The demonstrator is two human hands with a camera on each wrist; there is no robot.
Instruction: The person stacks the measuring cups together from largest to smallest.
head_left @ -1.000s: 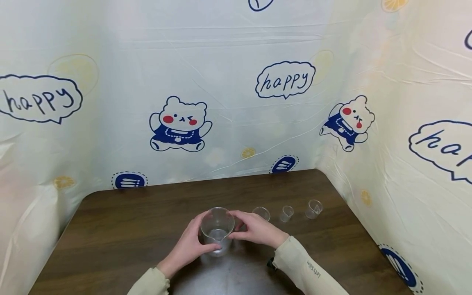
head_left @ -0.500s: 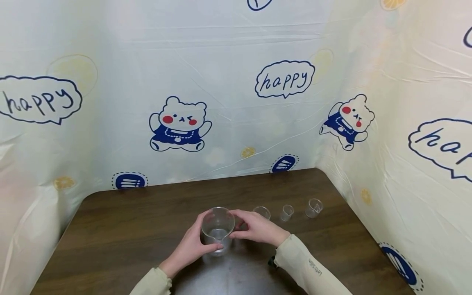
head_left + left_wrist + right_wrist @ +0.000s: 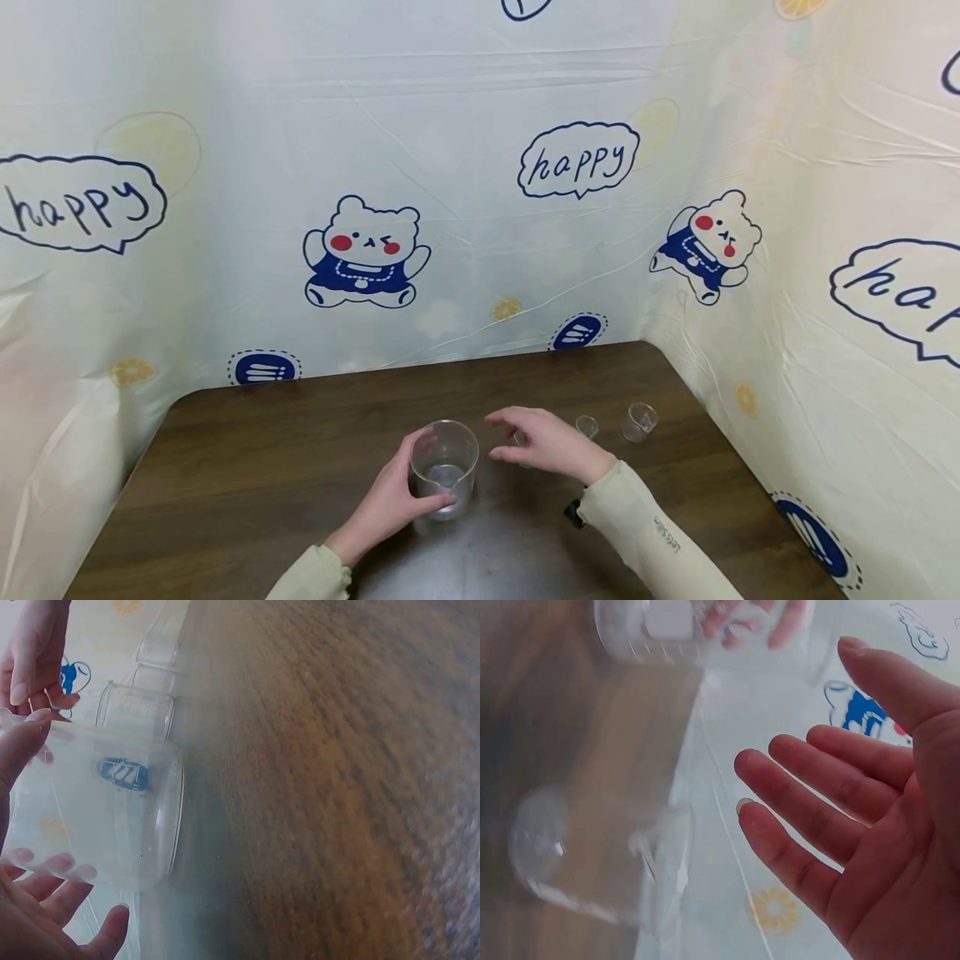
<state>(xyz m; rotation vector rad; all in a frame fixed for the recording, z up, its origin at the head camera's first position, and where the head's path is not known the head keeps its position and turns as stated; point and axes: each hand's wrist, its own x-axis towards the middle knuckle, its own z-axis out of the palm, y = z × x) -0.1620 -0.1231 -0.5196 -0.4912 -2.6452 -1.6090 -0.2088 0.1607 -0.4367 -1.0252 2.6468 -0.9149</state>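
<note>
A large clear glass beaker (image 3: 455, 473) stands upright on the brown table (image 3: 300, 442). My left hand (image 3: 384, 502) grips it from the left, thumb at the near side and fingers round the far side. In the left wrist view the beaker (image 3: 112, 817) lies between thumb and fingers. To its right, my right hand (image 3: 551, 444) is apart from the glass, holding nothing, its fingers spread in the right wrist view. A mid-sized beaker (image 3: 600, 862) stands close to that hand; in the head view the hand hides most of it.
Two smaller clear beakers stand farther right, a tiny one (image 3: 587, 427) partly behind my right hand and another (image 3: 640, 422) near the table's right edge. A printed sheet (image 3: 465, 250) hangs behind and along the sides of the table.
My right hand has let go of the large beaker and moved to the right, over the mid-sized beaker. The left hand keeps its grip, and the large beaker has hardly moved.
</note>
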